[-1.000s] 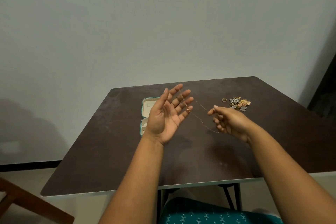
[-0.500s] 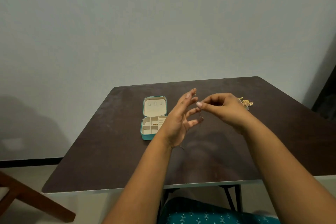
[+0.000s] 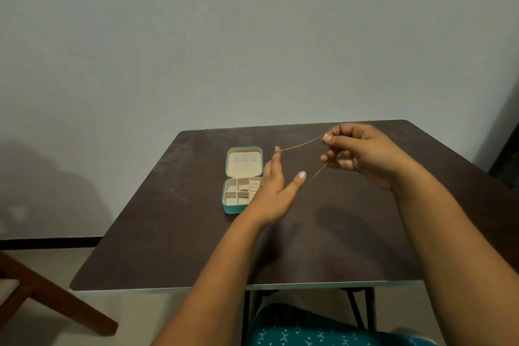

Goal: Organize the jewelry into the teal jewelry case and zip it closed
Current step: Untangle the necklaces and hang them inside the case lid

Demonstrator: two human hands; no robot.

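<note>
- Teal jewelry case (image 3: 238,199) lies open on the dark surface (image 3: 174,233).
- Gold chain (image 3: 302,144) stretches between both hands above it.
- Right hand (image 3: 362,153) pinches the chain.
- Left hand (image 3: 273,191), fingers spread, hooks it on a fingertip.

Dark brown counter (image 3: 174,233) with a square top, scuffed and mottled, pale along the near edge. Stands on thin black legs (image 3: 354,308), splayed below the near edge. Set close to a plain pale grey-green wall (image 3: 224,36), with soft shadows on it at lower left. Dark skirting (image 3: 47,242) along the foot of the wall. Light floor (image 3: 140,317) beneath. Reddish wooden leg (image 3: 56,299) slanting across the bottom left corner. Teal cloth (image 3: 309,330) with small white marks at the bottom edge, just under the counter. Dark vertical strip (image 3: 508,132) at the far right.
</note>
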